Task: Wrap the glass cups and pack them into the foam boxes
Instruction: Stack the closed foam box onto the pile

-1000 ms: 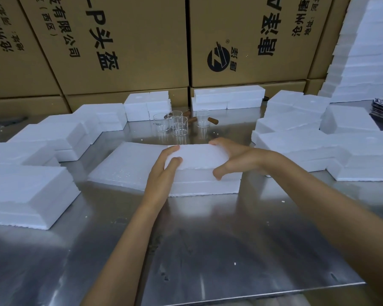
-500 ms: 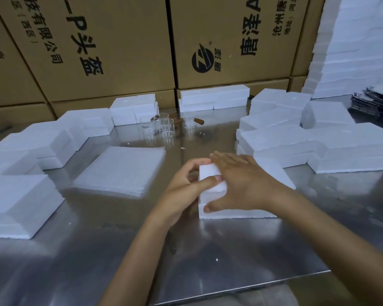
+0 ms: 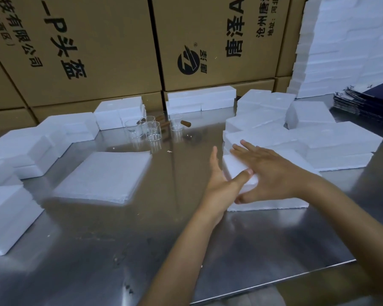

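The person's right hand (image 3: pixel 272 173) lies flat, fingers straight, on top of a white foam box (image 3: pixel 241 175). The left hand (image 3: pixel 221 180) presses the box's left side with an open palm, thumb across its top. A second ago both hands held this box over the flat foam wrapping sheet (image 3: pixel 104 175); it has since slid right and now sits beside the stacked foam boxes (image 3: pixel 318 142), so it is probably finished and being set aside. The glass cups (image 3: pixel 150 129) stand well apart, beyond the hands toward the cardboard cartons (image 3: pixel 86 51), unwrapped, on the steel table (image 3: pixel 97 239).
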Available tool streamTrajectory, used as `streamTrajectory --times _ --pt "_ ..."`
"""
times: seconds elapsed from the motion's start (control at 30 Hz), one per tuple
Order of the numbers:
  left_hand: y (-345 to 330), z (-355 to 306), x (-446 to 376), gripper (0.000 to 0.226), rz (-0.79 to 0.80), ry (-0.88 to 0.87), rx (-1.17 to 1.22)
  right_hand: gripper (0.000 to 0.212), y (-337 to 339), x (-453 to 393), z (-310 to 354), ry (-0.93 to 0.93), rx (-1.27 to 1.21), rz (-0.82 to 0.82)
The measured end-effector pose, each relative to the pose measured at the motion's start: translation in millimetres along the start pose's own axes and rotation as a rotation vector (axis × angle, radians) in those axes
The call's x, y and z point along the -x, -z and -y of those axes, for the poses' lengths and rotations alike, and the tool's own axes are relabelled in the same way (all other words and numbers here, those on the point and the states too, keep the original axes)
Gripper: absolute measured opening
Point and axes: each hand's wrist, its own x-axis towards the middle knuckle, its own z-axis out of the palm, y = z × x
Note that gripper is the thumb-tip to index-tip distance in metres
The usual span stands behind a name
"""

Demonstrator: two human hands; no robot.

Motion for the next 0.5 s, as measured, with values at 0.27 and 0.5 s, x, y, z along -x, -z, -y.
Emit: streamTrajectory --times 0.27,0.5 --pt "-32 -3 -4 0.090 -0.064 -0.026 0.073 0.121 10 -3 -22 0.014 -0.004 0.059" --pt "-12 -14 0 0.068 -0.116 -0.040 0.137 0.104 16 -21 4 0.051 -0.158 -0.032"
